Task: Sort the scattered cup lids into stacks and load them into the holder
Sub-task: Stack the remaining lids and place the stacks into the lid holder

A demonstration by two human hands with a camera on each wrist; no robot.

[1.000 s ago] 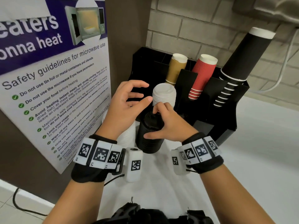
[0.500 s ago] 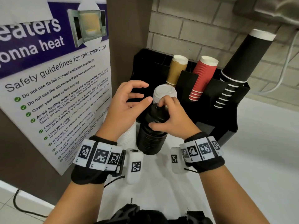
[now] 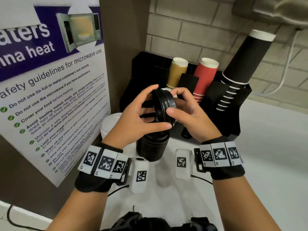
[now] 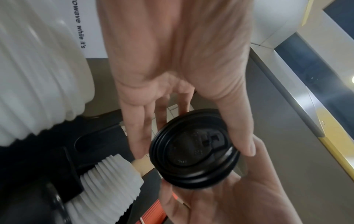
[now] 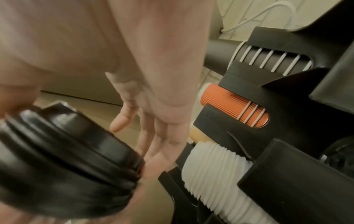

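At the far left hangs a poster [image 3: 50,90] with microwave rules, and just beside it a stack of white lids [image 3: 110,124] stands on the counter [image 3: 266,155]. Next comes the left hand [image 3: 136,119]. A moment ago it was open and empty, waiting by the tall black stack [image 3: 152,147]. Now its thumb and fingers curl around a small bunch of black lids [image 3: 164,106], so it is gripping them. The bunch was on top of the tall black stack before; the right hand [image 3: 191,117] has lifted it off and turned it on its side. It is now up in the air between the two hands, above the tall black stack and in front of the holder [image 3: 221,117]. The right hand is closed on the bunch too, pinching its rim with thumb and fingers. In the left wrist view the top lid faces the camera, with its little drink flap showing. This likely means the hands are squaring up the bunch so it can slide into a slot. More white lids [image 5: 214,165] already lie in one slot of the holder. Farther right, brown cups [image 3: 177,72], red cups [image 3: 205,77] and black cups [image 3: 241,64] poke out of the holder. The tall black stack is not yet loaded, so there is more work left.
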